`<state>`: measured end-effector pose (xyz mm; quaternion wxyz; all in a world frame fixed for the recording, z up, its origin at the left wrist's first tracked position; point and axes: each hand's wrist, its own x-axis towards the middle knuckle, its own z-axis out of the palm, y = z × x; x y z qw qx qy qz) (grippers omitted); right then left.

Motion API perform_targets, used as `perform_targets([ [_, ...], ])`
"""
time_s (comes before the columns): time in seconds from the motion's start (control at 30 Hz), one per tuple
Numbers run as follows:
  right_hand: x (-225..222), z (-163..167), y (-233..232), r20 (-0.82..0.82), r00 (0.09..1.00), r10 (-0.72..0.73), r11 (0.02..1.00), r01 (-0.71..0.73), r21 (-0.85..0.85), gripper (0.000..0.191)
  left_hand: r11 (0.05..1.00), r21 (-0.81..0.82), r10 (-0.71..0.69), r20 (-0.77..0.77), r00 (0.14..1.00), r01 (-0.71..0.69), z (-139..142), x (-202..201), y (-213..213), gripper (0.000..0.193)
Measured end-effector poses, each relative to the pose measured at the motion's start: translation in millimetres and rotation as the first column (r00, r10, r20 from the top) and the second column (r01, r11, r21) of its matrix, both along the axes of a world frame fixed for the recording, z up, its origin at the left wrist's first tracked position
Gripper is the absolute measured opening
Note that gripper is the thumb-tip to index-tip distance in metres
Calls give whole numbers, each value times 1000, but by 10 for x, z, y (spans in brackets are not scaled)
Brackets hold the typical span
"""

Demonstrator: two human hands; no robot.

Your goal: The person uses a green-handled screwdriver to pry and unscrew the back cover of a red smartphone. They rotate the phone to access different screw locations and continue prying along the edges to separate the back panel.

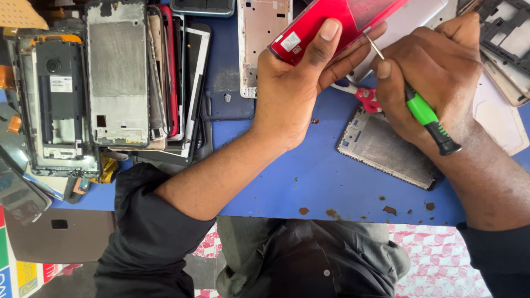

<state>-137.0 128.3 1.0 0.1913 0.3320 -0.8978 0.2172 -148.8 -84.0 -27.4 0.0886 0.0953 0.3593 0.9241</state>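
The left hand [287, 91] grips a red phone [331, 25] above the blue surface [309, 176]; the right hand [436, 83] is closed around a green-handled screwdriver [425, 113] (tip at the phone's edge), beside stacked phone frames [118, 77].

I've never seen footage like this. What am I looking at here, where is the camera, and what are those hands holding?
There is no machine here: these are a person's two bare hands, filmed by a camera worn on the head and looking down, so the dark sleeves and lap show at the bottom. The left hand grips a red phone by its edge. The right hand holds a screwdriver with a green and black handle, its metal tip against the phone. Both work over a blue table with chipped paint. On it lie a grey phone frame, red-handled scissors partly under the hands, and to the left a stack of stripped phone frames and screens.
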Motion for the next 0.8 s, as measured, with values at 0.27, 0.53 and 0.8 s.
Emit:
perform_targets([
  [0.27, -49, 11, -66, -30, 998, 52, 998, -53, -19, 18, 1000, 1, 4, -26, 1000, -4, -1, 1, 3, 50],
  [0.53, -28, -20, -33, -30, 999, 29, 1000, -29, 0, 17, 1000, -12, 21, -27, 999, -22, -41, -3, 9, 48],
  [0.8, -48, 73, -130, -70, 997, 41, 998, -38, 46, 9, 999, -27, 17, -3, 1000, -17, -32, 29, 0, 47],
])
